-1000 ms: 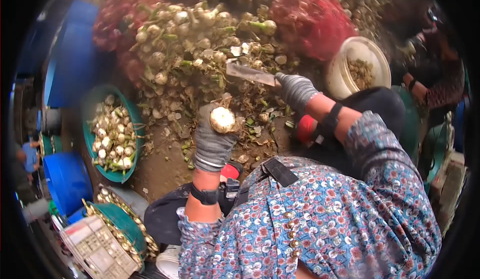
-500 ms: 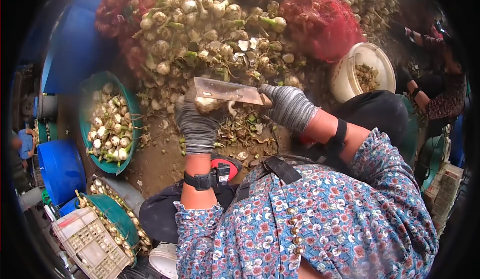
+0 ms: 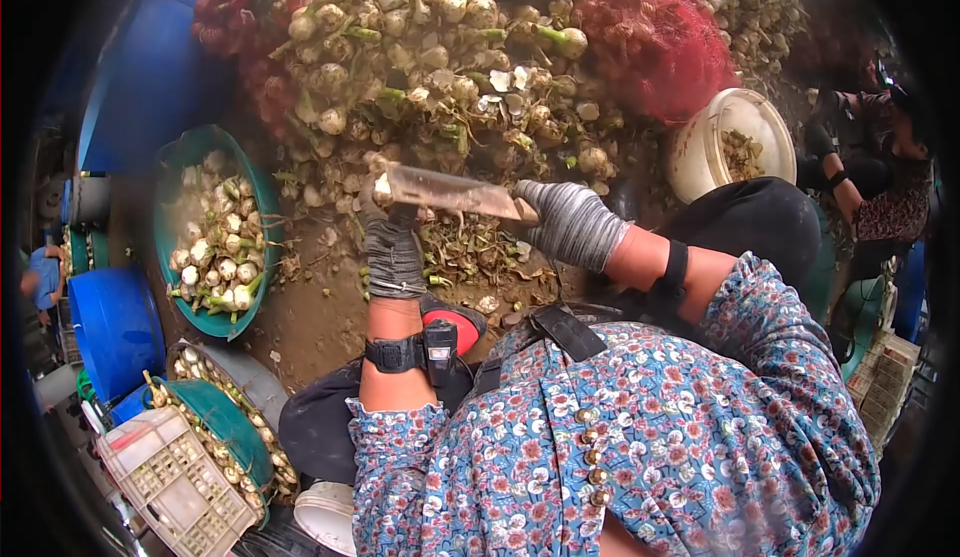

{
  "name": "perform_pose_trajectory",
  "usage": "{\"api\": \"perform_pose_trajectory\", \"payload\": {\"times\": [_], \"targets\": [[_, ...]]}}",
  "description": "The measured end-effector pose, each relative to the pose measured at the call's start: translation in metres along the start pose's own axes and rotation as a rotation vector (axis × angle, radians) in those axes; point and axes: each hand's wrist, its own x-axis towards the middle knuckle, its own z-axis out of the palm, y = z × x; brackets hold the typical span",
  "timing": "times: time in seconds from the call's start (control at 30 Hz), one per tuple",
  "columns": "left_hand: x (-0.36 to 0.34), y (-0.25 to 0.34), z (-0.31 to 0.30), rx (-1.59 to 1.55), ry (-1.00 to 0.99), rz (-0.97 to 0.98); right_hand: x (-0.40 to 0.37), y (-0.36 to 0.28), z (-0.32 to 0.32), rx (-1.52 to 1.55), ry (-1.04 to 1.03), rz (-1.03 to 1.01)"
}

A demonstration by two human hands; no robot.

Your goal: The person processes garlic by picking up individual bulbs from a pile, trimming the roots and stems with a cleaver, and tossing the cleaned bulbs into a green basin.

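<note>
My left hand (image 3: 393, 247), in a grey striped glove, is closed round a garlic bulb (image 3: 383, 189) whose pale side shows at the fingertips. Across from it my right hand (image 3: 572, 223), gloved too, grips the handle of a wide-bladed knife (image 3: 450, 193). The blade points left, and its far end lies at the bulb. Beyond both hands spreads a large heap of garlic (image 3: 420, 57) with stalks on. Cut stalks and roots (image 3: 470, 252) lie on the ground just below the blade.
A green basin (image 3: 262, 247) of trimmed bulbs stands at left, near a blue tub (image 3: 118, 332) and a white crate (image 3: 175, 487). Upper right are a red net sack (image 3: 650, 42) and a white bucket (image 3: 690, 162). Another person (image 3: 880, 177) sits at far right.
My left hand has turned and the bulb in it shows smaller and further left. The knife has shifted slightly left and down with my right hand. The whole view has moved a little.
</note>
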Motion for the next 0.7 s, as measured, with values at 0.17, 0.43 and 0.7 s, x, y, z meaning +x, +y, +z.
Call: {"api": "perform_pose_trajectory", "payload": {"times": [0.17, 0.43, 0.7], "targets": [[-0.002, 0.028, 0.013, 0.527, -0.102, 0.198, 0.007, -0.008, 0.001, 0.04, -0.001, 0.036], [-0.007, 0.014, -0.005, -0.412, -0.029, -0.133, 0.01, -0.015, 0.009, -0.006, -0.015, -0.018], [-0.019, 0.012, -0.009, -0.444, -0.422, -0.596, 0.019, -0.017, 0.007, -0.036, -0.025, 0.027]]}}
